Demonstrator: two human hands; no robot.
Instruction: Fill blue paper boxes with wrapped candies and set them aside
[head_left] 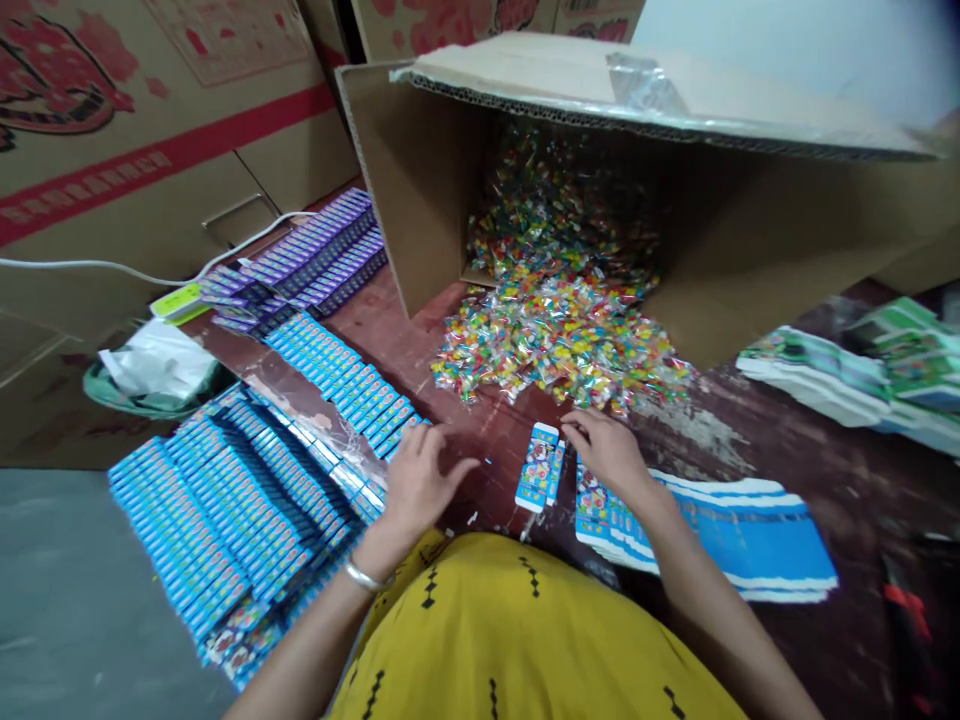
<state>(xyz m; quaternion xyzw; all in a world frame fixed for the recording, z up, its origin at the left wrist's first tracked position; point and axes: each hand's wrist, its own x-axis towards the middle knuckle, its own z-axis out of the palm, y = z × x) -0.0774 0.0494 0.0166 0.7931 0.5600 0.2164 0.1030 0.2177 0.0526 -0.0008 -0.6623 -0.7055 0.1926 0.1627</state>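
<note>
- In the head view, the left hand (420, 475) is at the near end of a row of small blue boxes (337, 375); its thumb stands well away from its fingers, so the hand is opened; whether the fingers touch the last box, I cannot tell.
- The right hand (606, 448) is at the near edge of a heap of candy packets (562, 340); its fingers are bent and the thumb is close to them; I cannot tell if something is pinched there.
- Between the two hands, nearer to the right one, a single blue carton (538, 467) lies on the dark red-brown counter (480, 490), with its printed side up.
- A fan of flat blue cartons (757, 535) lies partly under the right forearm; the cartons overlap one another.
- The heap spills out of a big cardboard box (420, 170), whose opening faces the person.
- On the left side are many packed blue boxes (202, 520) in rows; beyond them are purple boxes (322, 260), and a green basin (112, 395) with white plastic (165, 355) inside.
- Green-and-white printed stacks (832, 380) lie at the far right.
</note>
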